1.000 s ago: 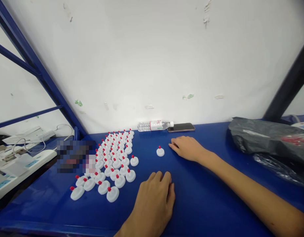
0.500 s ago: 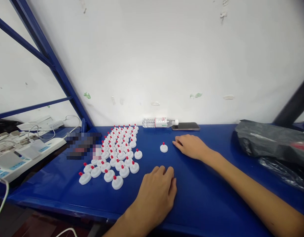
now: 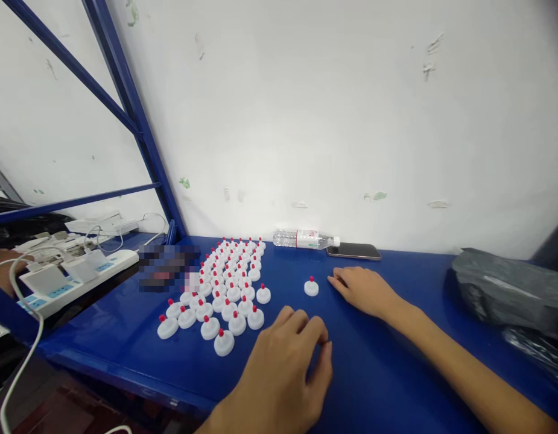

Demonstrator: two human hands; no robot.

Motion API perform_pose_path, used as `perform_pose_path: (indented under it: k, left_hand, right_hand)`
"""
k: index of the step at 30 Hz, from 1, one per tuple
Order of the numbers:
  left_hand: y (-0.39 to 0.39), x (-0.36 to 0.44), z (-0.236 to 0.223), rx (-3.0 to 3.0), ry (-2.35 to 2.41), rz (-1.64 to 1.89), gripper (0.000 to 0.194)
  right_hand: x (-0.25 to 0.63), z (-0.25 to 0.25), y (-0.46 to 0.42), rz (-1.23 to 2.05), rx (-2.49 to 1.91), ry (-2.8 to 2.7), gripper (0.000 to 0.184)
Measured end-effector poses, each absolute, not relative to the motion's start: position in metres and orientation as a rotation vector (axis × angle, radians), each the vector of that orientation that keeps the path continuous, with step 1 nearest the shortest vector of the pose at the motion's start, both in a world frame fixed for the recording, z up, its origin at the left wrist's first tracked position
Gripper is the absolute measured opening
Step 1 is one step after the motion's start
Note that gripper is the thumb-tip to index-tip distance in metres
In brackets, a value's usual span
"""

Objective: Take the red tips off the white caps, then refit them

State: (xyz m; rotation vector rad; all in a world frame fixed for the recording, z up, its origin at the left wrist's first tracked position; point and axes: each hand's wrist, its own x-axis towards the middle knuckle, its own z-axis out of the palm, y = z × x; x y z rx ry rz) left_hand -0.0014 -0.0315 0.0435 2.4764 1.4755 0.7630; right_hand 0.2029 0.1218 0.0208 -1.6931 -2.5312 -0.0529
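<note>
My left hand [image 3: 288,361] hovers low over the blue table at the front, fingers loosely bent, a gap between thumb and index finger; nothing shows in it. Palm down on the tabletop, my right hand [image 3: 362,289] lies relaxed and holds nothing. Just left of its fingertips stands a single white cap with a red tip [image 3: 311,288], untouched. A large group of similar white caps with red tips [image 3: 233,293] stands upright in rough rows left of my hands. The closest of the group, a front cap [image 3: 224,343], is left of my left hand, apart from it.
A clear water bottle [image 3: 306,239] lies along the wall beside a dark phone [image 3: 353,251]. A dark plastic bag [image 3: 509,292] is at right. White power strips with plugs and cables [image 3: 120,260] lie left, near a blue frame post [image 3: 145,126]. Part of another person's arm [image 3: 2,265] shows there.
The view has swung left, so everything sits farther right in the picture. My left hand has lifted slightly, with its thumb moving away from the fingers. My right hand and the caps stay put.
</note>
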Motion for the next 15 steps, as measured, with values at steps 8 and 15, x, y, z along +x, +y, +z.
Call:
perform_pose_path:
  k: [8,15]
  left_hand:
    - [-0.009,-0.082,0.074,2.383,1.959,0.983,0.040]
    - [0.005,-0.194,0.056,2.012,2.553,0.328,0.119]
  right_hand:
    - [0.203,0.020,0.121,-0.005,-1.668,-2.522,0.036]
    - [0.202,0.021,0.120,0.006,-1.660,-2.511,0.035]
